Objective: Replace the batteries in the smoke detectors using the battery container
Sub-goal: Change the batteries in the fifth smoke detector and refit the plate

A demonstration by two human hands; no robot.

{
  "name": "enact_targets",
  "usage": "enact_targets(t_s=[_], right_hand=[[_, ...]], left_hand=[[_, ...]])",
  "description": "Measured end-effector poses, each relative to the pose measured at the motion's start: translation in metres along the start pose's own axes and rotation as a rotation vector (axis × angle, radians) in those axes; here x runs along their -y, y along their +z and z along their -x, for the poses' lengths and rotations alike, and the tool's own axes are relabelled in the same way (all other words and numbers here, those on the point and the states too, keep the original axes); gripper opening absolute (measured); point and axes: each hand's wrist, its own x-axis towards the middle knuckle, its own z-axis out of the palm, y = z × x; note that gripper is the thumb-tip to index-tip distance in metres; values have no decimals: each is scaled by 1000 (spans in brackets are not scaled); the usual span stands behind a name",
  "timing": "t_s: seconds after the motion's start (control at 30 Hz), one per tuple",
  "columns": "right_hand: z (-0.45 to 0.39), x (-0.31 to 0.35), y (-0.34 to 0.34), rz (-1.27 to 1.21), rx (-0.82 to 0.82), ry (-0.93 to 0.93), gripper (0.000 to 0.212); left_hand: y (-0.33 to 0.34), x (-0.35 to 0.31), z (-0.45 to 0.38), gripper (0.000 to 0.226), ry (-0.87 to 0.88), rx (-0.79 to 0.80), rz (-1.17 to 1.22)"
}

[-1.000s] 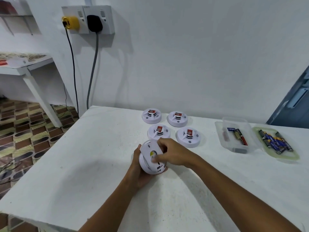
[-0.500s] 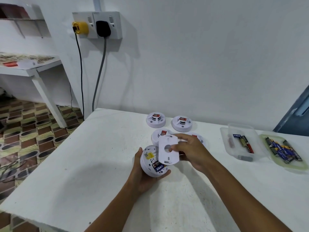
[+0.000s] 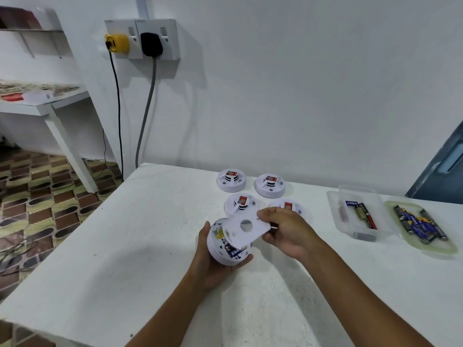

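While the left hand [image 3: 213, 259] cups an opened smoke detector [image 3: 226, 249] from beneath, fingers curled up round its far-side rim, most of that hand's fingers are hidden under the body. Detector held tilted, open back toward the camera, just above the white table [image 3: 125, 246]. Inside: a yellow label and a blue-printed battery, both partly covered and too blurred to read.

Right hand [image 3: 285, 231] pinches the white back plate [image 3: 244, 227] at its right edge, thumb on top, other fingers curled beneath and mostly out of sight. Plate has a round hole in its middle; it overlaps the detector's upper right rim. Whether plate and detector touch there cannot be told.

Behind the hands, four more detectors [image 3: 231, 180] lie face-up on the table in two rows. The near right one is largely hidden by the right hand; only its red label shows.

To the right, well apart: a clear battery container [image 3: 360, 214] with a few batteries, labels unreadable, and a grey cylinder at its near end. Beside it, a green-tinted lid [image 3: 423, 226] holding a heap of dark blue batteries; count unclear.

Both forearms cut off at the lower edge.
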Motion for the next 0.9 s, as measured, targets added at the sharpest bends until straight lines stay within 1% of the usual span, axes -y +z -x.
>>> enact_targets(t_s=[0.07,0.1,0.17,0.23,0.33,0.37,0.43,0.5,0.53,0.6,0.67,0.73,0.77,0.8,0.9], right_hand=[[1,-9,3,-127,10,56,13],[1,-14,3,-140,15,63,16],[2,-24,6,-69,5,46,26],[4,-32,9,105,-26,-24,30],[1,-42,11,445,-135,-155,20],[-1,-44,11,527,-165,-176,20],[-5,-47,11,675,-202,-204,25],[-6,-47,11,810,-216,-258,34],[-6,-47,12,861,-207,-301,41],[-6,-45,13,926,-130,-401,52],[-6,-41,16,1036,-7,-482,49],[-6,-37,21,1165,78,-504,37],[-6,-35,24,1189,92,-495,33],[-5,-34,26,1189,92,-481,34],[-3,-30,32,1197,71,-463,43]], left_hand=[[-3,1,0,71,10,37,-10],[-2,1,0,72,7,45,-6],[0,1,2,72,-3,38,4],[-2,0,2,72,2,14,-25],[-4,-1,1,71,24,-25,-27],[-4,-1,0,70,27,-35,-17],[-3,-1,1,66,33,-43,-12],[-4,-1,1,65,35,-47,-13],[-3,-2,2,66,30,-36,-22],[-3,-1,3,71,21,-14,-34],[-1,-1,3,72,18,-11,-18],[1,-1,4,69,10,-1,9],[3,-1,5,68,6,5,12],[4,-1,6,66,3,8,12],[6,-1,6,63,-18,15,38]])
